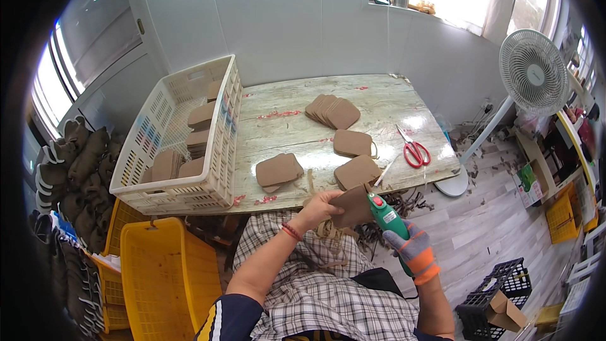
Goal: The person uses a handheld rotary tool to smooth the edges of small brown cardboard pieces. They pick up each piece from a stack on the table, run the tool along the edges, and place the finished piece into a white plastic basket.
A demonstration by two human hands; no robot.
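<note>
Bare, with a red bead bracelet at the wrist, my left hand (pixel 317 211) pinches a brown rounded-square pad (pixel 353 206) just in front of the table edge. My right hand (pixel 413 249), in a grey and orange glove, is wrapped round a green handheld power cutter (pixel 387 217) with a red button. The cutter's head meets the pad's right edge. Beyond it on the table lie a small stack of brown pads (pixel 357 172), another stack (pixel 352 143) with a thin strip at its side, a third pile (pixel 279 171) to the left and a fanned pile (pixel 332 111) farther back.
Red-handled scissors (pixel 415 151) lie at the right of the worn table (pixel 278 136). A white crate (pixel 224 151) with pad stacks stands at the left. Below it is a yellow crate (pixel 167 271). Brown scraps lie on my checked apron (pixel 303 303) and the floor. A fan (pixel 534 74) stands right.
</note>
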